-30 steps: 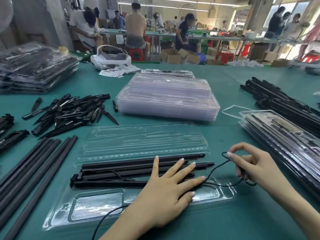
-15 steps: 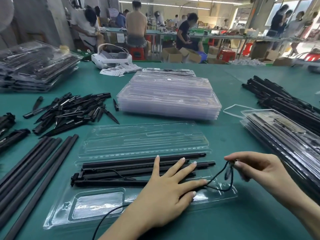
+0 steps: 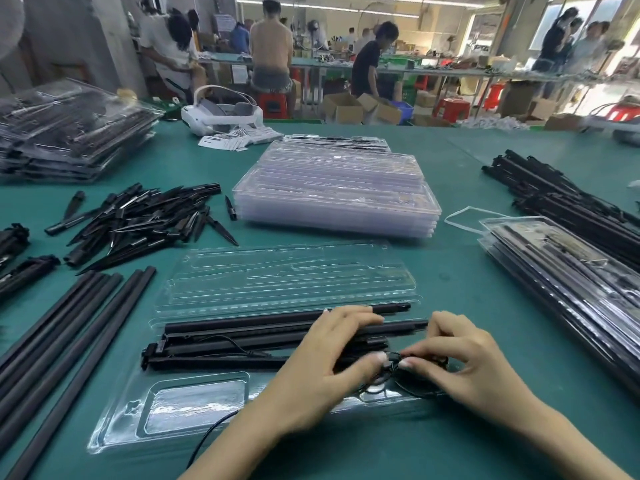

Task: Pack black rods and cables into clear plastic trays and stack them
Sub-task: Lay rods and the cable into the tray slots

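While both hands pinch the coiled cable point(image 3: 398, 370) low and right of centre, left hand point(image 3: 323, 362) across the black rods point(image 3: 277, 327) in the open clear tray point(image 3: 194, 407), right hand point(image 3: 464, 362) beside it, that springy loop looks ready to pop free and foul the lid.

cable point(image 3: 412, 370) blurred under fingers point(image 3: 379, 358), loose rods point(image 3: 69, 323) cut off

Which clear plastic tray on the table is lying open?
The clear plastic tray under both hands, lid folded back, holding black rods; the middle stack is nested empties.
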